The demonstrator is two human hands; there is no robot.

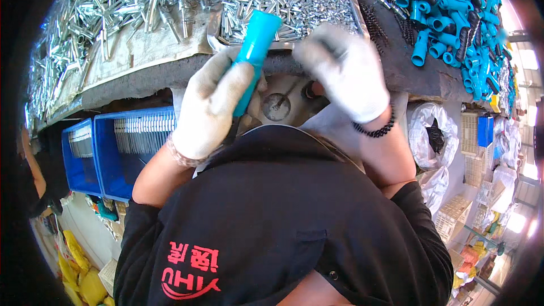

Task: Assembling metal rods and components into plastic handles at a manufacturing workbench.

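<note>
My left hand (211,99), in a white work glove, is wrapped round a teal plastic tubular handle (259,37). The handle tilts, its wider end up and away from me, over the front rim of a metal tray (214,42) of small silvery parts (277,0). To its right, my gloved right hand (348,73) hovers at the tray's near right corner, apart from the handle. Its fingers are curled and smeared by motion, so whether they hold anything is hidden. A dark beaded bracelet (377,130) circles the right wrist.
Loose metal rods and fittings (130,0) cover the bench at left. Teal handles, some with black grips (453,17), are piled at right. Blue bins (122,153) with metal strips stand below left; a white plastic bag (433,133) and crates (453,212) are below right.
</note>
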